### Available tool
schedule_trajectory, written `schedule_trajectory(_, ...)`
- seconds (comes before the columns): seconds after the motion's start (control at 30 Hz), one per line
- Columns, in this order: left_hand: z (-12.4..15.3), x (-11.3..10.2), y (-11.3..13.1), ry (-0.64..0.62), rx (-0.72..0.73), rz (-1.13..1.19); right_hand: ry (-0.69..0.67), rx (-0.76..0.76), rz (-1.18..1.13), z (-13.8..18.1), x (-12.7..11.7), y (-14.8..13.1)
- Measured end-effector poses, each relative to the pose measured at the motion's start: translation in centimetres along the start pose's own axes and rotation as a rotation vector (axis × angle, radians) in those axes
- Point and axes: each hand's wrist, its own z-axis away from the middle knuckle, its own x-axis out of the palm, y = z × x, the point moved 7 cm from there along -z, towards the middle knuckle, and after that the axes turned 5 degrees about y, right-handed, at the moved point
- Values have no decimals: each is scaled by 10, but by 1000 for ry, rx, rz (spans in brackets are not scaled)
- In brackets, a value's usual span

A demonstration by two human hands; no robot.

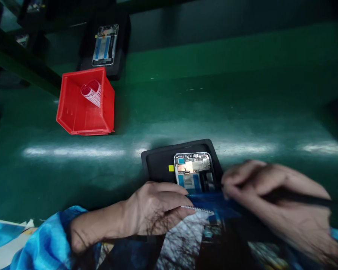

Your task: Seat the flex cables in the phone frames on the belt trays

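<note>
An opened phone with its circuit board showing lies in a black tray on the green belt just in front of me. My left hand rests by the tray's near edge, its fingers pinched on a small white perforated strip. My right hand is to the right of the phone, blurred, with its fingers closed round a dark thin tool that runs off to the right. The lower part of the phone is hidden behind my hands.
A red plastic bin with a curled white perforated sheet stands at the back left. Behind it another opened phone lies in a black tray. A dark printed surface fills the near edge.
</note>
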Motion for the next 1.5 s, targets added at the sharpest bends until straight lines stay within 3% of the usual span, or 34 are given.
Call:
schedule_trajectory(0.2, -2, -4, 0, -11, 16, -50, 26, 61, -31, -37, 7, 19)
schedule_trajectory(0.87, -3, -4, 2, -4, 72, -124, 48, 43, 9, -35, 8, 19)
schedule_trajectory(1.07, -3, -4, 2, -8, 30, -76, 52, -24, 65, -35, 9, 15)
schedule_trajectory(1.37, 0, -2, 0, -43, 1, -47, 18, -277, 189, -19, 13, -4)
schedule_trajectory(1.5, 2, -1, -3, -58, -4, -39, 24, -299, 189, -18, 12, -1)
